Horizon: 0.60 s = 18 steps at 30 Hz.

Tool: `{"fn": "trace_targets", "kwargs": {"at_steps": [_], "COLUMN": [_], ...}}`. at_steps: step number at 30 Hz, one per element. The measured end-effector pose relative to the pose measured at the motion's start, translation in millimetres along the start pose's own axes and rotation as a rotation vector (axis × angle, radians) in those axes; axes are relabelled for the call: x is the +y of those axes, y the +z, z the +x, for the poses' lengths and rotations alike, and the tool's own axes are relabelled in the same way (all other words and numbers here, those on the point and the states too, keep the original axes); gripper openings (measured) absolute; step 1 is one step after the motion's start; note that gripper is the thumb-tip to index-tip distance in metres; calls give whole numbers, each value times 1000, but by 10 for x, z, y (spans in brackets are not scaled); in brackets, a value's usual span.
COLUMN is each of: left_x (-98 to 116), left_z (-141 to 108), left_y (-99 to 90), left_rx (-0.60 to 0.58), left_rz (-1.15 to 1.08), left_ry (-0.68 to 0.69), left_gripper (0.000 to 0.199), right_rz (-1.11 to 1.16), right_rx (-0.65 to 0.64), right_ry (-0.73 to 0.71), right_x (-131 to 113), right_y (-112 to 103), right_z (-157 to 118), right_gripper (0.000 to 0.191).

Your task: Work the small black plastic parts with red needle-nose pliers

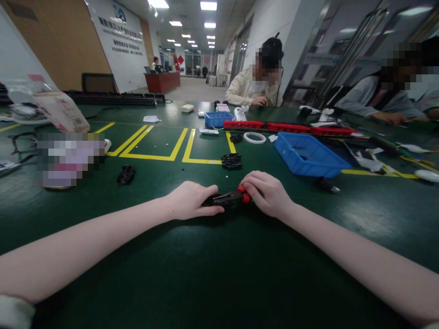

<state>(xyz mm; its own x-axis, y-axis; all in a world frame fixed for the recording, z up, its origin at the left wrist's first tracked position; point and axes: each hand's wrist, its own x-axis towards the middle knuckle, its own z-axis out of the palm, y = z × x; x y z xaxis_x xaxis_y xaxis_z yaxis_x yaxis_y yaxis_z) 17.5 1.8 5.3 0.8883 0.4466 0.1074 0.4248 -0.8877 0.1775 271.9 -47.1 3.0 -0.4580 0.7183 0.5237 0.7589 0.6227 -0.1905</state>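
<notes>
The left hand [190, 199] is pinching the left end of a black piece [224, 199] narrowly between thumb and fingers. The right hand [269, 192] is curling its fingers closely around a red end [245, 198] at the right of that piece. The piece is lying crosswise between the two hands, low over the near middle of the green table [212, 274]; whether it is touching the tabletop, I cannot tell. Nor can I tell whether black and red are forming one thing or two.

The step in hand is looking like two-handed work on this piece, the left hand seemingly steadying while the right is working the red end. To my judgement, the next move is calling for a firm left pinch and a small, controlled action of the right fingers.

Just beyond the hands, a black part [232, 161] is lying near the yellow tape [147, 157]; another dark part [126, 175] is sitting well to the left. To the right, a large blue basket [310, 167] is standing beyond the right hand. Farther off, a red strip [288, 128] is stretching across the table, and a person in a striped shirt [240, 89] is sitting at the far side.
</notes>
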Motion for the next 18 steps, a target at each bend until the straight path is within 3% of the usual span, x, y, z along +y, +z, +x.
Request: {"fn": "trace_targets", "kwargs": {"at_steps": [8,18], "left_x": [13,2], "left_z": [-3,2], "left_y": [-6,-6], "left_rx": [47,21], "left_rz": [62,39], "left_ry": [25,-16], "left_gripper": [40,42], "right_rz": [-23,-54], "right_rx": [-8,-21], "right_ry": [-6,-10], "right_x": [-1,-19], "right_y": [2,-9], "right_z": [-4,2], "right_gripper": [31,33]}}
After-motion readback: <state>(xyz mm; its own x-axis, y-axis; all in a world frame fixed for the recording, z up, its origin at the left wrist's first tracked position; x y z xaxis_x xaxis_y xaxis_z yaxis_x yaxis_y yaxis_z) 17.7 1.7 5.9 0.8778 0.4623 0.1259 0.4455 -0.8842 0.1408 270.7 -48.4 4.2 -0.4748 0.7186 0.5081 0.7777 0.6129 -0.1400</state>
